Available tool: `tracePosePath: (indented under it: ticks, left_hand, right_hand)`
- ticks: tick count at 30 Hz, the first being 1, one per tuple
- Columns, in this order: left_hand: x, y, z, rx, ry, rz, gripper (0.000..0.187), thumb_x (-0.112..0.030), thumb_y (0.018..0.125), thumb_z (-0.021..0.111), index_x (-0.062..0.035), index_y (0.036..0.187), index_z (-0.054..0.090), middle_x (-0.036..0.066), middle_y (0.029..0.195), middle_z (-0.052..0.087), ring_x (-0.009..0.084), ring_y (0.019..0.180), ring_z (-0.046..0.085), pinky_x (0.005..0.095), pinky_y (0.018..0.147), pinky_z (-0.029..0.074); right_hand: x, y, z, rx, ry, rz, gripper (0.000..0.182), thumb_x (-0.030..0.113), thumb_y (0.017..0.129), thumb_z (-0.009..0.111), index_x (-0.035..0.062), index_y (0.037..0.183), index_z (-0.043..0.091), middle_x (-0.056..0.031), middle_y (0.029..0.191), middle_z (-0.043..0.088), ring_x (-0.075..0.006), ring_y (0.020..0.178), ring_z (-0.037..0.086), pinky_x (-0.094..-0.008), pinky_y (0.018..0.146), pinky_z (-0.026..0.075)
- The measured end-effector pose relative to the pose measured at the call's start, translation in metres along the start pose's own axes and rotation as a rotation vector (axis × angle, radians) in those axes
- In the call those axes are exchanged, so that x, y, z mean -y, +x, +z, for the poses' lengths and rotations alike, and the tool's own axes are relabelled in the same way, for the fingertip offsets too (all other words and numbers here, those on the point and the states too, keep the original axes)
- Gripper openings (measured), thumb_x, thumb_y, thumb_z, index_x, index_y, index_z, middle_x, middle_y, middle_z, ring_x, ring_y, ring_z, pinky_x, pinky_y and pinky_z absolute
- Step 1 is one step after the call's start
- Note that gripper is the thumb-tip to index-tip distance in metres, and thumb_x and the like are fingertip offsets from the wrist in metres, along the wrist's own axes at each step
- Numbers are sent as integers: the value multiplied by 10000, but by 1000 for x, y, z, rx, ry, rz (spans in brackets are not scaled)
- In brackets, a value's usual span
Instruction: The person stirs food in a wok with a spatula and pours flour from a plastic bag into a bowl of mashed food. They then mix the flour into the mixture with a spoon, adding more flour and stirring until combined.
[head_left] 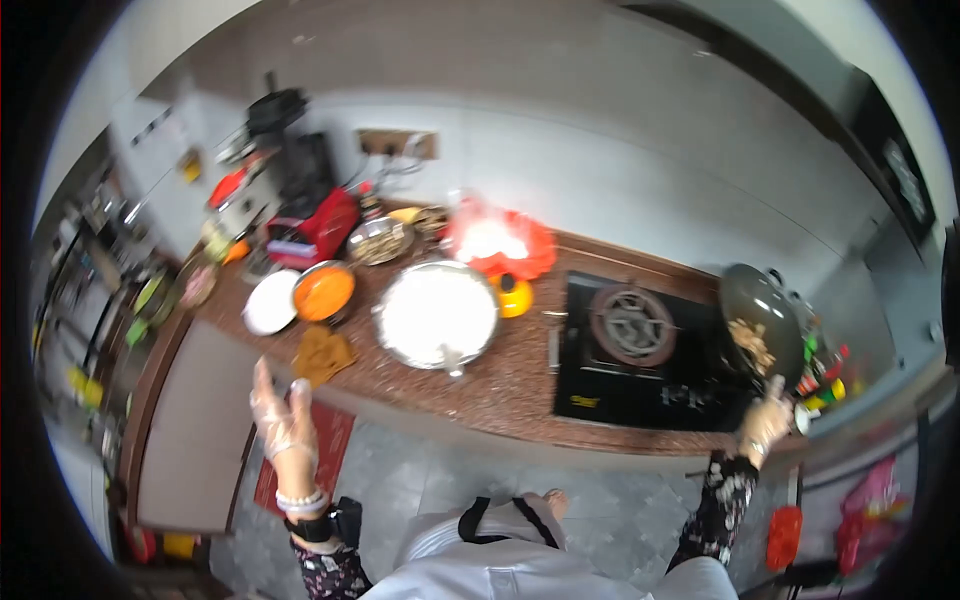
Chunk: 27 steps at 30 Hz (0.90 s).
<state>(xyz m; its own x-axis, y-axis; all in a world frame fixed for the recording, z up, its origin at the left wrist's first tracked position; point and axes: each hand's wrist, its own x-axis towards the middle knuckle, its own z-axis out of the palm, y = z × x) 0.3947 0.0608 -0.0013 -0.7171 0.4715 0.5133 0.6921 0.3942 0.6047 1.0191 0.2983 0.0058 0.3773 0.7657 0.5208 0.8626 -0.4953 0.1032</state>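
Observation:
My left hand (284,415), in a clear glove, is raised before the counter edge with its fingers apart and nothing in it. Just beyond it lie a brown cloth (322,355), a white bowl (268,304) and a bowl of orange contents (324,292). At the right, my right hand (766,417) is at the near edge of a dark wok (745,290) with brown pieces of food (752,345) in it. Whether that hand grips the wok or its handle is too blurred to tell.
A large metal bowl (437,315) with white contents stands mid-counter, before a red plastic bag (530,245). The black stove (640,395) has a round burner (634,325). A red blender base (318,228) stands at the back left, bottles (825,380) at the far right.

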Motion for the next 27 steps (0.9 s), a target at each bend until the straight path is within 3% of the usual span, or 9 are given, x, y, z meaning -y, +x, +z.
tracePosePath:
  ticks: [4, 7, 12, 16, 18, 19, 20, 22, 27]
  left_hand:
    - [42, 10, -9, 69, -79, -158, 597, -212, 917, 618, 16, 1411, 373, 241, 1375, 472, 368, 1270, 459, 410, 1081, 334]
    - [61, 6, 23, 125, -506, -340, 626, -193, 920, 626, 47, 1423, 342, 232, 1426, 425, 303, 1340, 396, 388, 1115, 292]
    - [59, 0, 94, 356, -657, -522, 604, -230, 908, 651, -16, 1416, 402, 199, 1378, 498, 292, 1274, 482, 373, 1046, 390]
    - [28, 22, 102, 551, -605, -494, 588, -279, 921, 631, -26, 1407, 416, 176, 1314, 552, 243, 1201, 537, 338, 989, 437]
    - [28, 38, 103, 641, -584, -486, 580, -269, 925, 629, -10, 1401, 420, 148, 1264, 582, 214, 1144, 560, 319, 964, 455]
    - [41, 44, 115, 650, -722, -516, 545, -233, 936, 616, -4, 1390, 419, 169, 1232, 599, 224, 1091, 604, 326, 933, 495]
    - [50, 46, 122, 701, -812, -571, 556, -242, 934, 620, 10, 1386, 415, 171, 1233, 603, 227, 1071, 618, 325, 919, 502]
    - [37, 62, 126, 813, -997, -679, 580, -259, 930, 630, 36, 1377, 405, 174, 1235, 612, 233, 1031, 647, 321, 891, 516]
    - [1, 49, 195, 1165, -1400, -914, 471, -188, 939, 614, 51, 1304, 437, 206, 1134, 627, 254, 980, 654, 346, 891, 541]
  right_hand:
    - [67, -47, -46, -330, 401, -248, 497, 155, 882, 618, 87, 1361, 503, -229, 1145, 608, -359, 1014, 595, -454, 871, 475]
    - [168, -127, -77, 212, 1210, -296, 429, 63, 875, 633, 53, 1299, 575, -63, 930, 615, -165, 823, 561, -341, 756, 498]
    - [302, -238, -104, 676, 1235, -704, 849, 319, 755, 790, 179, 1472, 357, -144, 1000, 648, -271, 879, 644, -376, 762, 529]
    - [368, -252, -95, 766, 1206, -792, 655, 300, 813, 741, 171, 1392, 465, -164, 999, 662, -276, 773, 658, -390, 715, 540]
    - [397, -250, -59, 625, 1361, -782, 506, 274, 848, 709, 164, 1316, 552, -162, 916, 664, -277, 753, 656, -398, 697, 537]
    - [408, -236, -66, 601, 1397, -747, 411, 248, 902, 653, 25, 1239, 581, -94, 830, 670, -141, 684, 628, -304, 671, 538]
    - [407, -222, -74, 1230, 1369, -246, 355, 249, 930, 614, 3, 1186, 603, -26, 713, 614, -72, 530, 552, -214, 475, 461]
    - [407, -193, -78, 1394, 1535, -51, 331, 254, 951, 584, -5, 1156, 607, 41, 620, 531, -15, 427, 443, -157, 354, 318]
    - [382, -186, -106, 1422, 1611, 44, 339, 265, 965, 560, 9, 1187, 580, 43, 607, 522, -28, 417, 429, -177, 352, 315]
